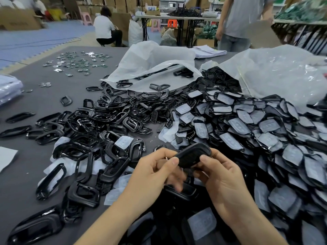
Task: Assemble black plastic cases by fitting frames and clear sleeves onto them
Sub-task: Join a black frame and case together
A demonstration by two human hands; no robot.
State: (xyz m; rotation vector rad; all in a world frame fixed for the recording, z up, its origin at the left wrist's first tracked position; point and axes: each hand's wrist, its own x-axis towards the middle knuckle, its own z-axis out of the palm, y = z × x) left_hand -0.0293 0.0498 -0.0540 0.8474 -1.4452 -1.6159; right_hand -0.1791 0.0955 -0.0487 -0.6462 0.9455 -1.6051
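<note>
A black plastic case (pixel 192 154) is held above the table between both hands. My left hand (pixel 155 172) pinches its left end with thumb and fingers. My right hand (pixel 219 175) grips its right end, thumb on top. A heap of black frames (pixel 109 121) covers the table's middle and left. On the right lies a heap of black cases with clear sleeves (pixel 256 131). Loose clear sleeves (pixel 123 141) lie among the frames.
Two big clear plastic bags (pixel 154 61) (pixel 276 73) lie open at the back of the grey table (pixel 26 167). Small shiny parts (pixel 77 62) are scattered far left. A paper stack (pixel 208 51) sits at the far edge. A person (pixel 238 22) stands behind the table.
</note>
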